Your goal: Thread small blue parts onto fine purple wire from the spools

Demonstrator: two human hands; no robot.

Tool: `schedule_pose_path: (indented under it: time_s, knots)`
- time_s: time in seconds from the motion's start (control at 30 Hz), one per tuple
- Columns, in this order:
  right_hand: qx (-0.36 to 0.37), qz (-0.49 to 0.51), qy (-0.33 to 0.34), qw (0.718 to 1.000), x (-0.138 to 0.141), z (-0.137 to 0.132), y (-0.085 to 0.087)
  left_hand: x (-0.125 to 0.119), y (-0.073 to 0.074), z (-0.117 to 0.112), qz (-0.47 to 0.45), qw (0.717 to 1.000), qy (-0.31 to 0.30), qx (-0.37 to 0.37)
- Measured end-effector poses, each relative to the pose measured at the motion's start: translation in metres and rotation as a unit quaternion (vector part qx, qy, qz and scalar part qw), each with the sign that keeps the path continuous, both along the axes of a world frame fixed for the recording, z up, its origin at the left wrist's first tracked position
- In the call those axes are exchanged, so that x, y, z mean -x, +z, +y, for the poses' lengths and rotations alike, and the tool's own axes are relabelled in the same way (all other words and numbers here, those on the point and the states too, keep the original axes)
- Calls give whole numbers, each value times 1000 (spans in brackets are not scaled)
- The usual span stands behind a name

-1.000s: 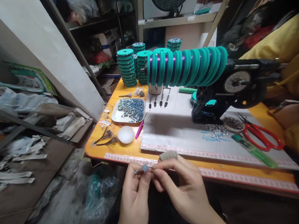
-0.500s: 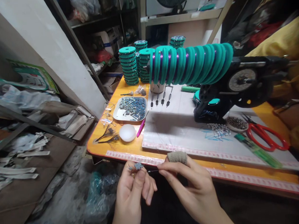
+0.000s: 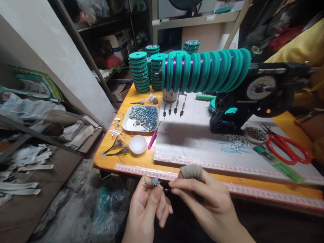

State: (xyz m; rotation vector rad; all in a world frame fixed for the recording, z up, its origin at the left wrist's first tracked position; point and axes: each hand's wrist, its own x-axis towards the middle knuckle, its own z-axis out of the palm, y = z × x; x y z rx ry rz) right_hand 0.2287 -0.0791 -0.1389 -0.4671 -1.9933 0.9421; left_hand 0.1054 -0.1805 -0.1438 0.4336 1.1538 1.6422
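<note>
My left hand (image 3: 149,204) is closed, its thumb and fingers pinching a small blue-grey cluster (image 3: 155,181) of tiny pieces. What exactly the cluster is stays too small to tell. Just to its right, my right hand (image 3: 205,195) is closed too, thumb and forefinger pressed together on a thin dark strand-like piece (image 3: 168,190) pointing at the left hand. A grey-brown cloth sleeve (image 3: 191,172) wraps one of my right fingers. Both hands are held in front of the table's near edge, where a pink measuring tape (image 3: 145,172) runs.
Beyond the hands are a white tray (image 3: 126,123) of small metallic-blue tubes, a white bowl (image 3: 138,144), a purple-handled tool (image 3: 152,140), red scissors (image 3: 286,150) and a green box cutter (image 3: 280,166). A black stand (image 3: 226,115) carries green spools (image 3: 205,71); more spools (image 3: 138,72) are stacked behind.
My left hand has shifted slightly right with the cluster, closer to my right hand. The thin piece at my right fingertips sits slightly lower. The table things stay put.
</note>
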Motion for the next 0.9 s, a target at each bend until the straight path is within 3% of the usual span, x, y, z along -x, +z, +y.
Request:
schedule_pose_path:
  time_s: [0.17, 0.33, 0.57, 0.7, 0.77, 0.9]
  knots:
    - [9, 12, 43, 999, 2, 0, 1, -2, 4, 1, -7, 999, 3, 34]
    - [-27, -30, 21, 999, 4, -1, 8, -2, 2, 0, -5, 1000, 18, 19]
    - [-98, -46, -2, 994, 5, -4, 22, -3, -3, 2, 113, 976, 153, -110]
    - [-78, -49, -10, 996, -3, 3, 25, 15, 5, 6, 107, 956, 236, -138]
    - [-58, -57, -8, 997, -7, 5, 25, 21, 6, 6, 92, 969, 200, -114]
    - [-1, -54, 16, 998, -5, 4, 21, 13, 2, 2, 29, 998, 38, -47]
